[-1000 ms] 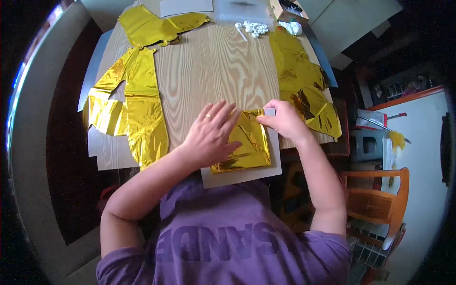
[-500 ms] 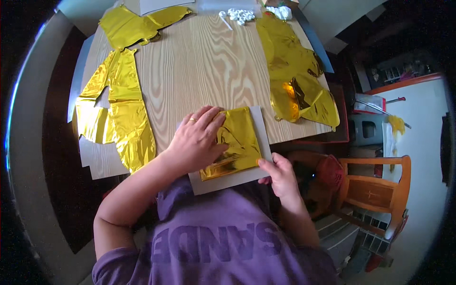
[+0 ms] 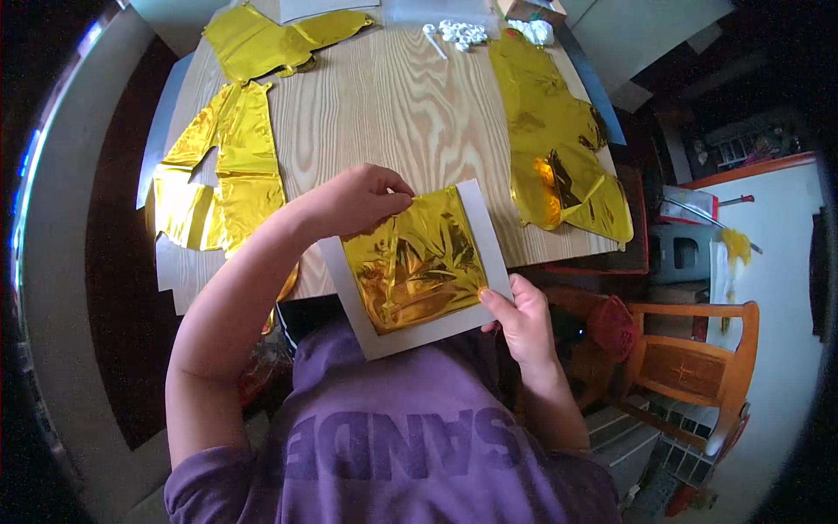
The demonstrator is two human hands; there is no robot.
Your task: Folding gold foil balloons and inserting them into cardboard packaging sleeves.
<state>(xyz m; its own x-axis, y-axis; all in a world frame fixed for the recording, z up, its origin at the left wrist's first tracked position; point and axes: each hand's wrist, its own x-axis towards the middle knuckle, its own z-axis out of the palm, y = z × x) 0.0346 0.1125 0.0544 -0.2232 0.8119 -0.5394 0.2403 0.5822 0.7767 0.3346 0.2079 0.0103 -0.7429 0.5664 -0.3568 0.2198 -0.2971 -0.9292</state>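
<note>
A folded gold foil balloon [image 3: 419,271] lies flat on a light grey square of cardboard [image 3: 349,301], held tilted in front of my body at the near table edge. My left hand [image 3: 371,192] is at the far edge of the foil, its fingers pinched together on that edge. With the thumb on top and fingers beneath, my right hand [image 3: 521,319] grips the near right side of the cardboard; the thumb tip presses on the foil's corner. Creases run across the foil's middle.
Flat gold foil balloons lie at the table's far left [image 3: 262,44], left side [image 3: 240,166] and right side [image 3: 550,131]. Small white plastic pieces [image 3: 461,35] and a white stick [image 3: 435,42] sit at the back. A wooden chair [image 3: 690,354] stands at the right.
My left hand has gone from lying flat across the foil to pinching its far edge, uncovering the foil's left part. My right hand keeps its grip on the cardboard.
</note>
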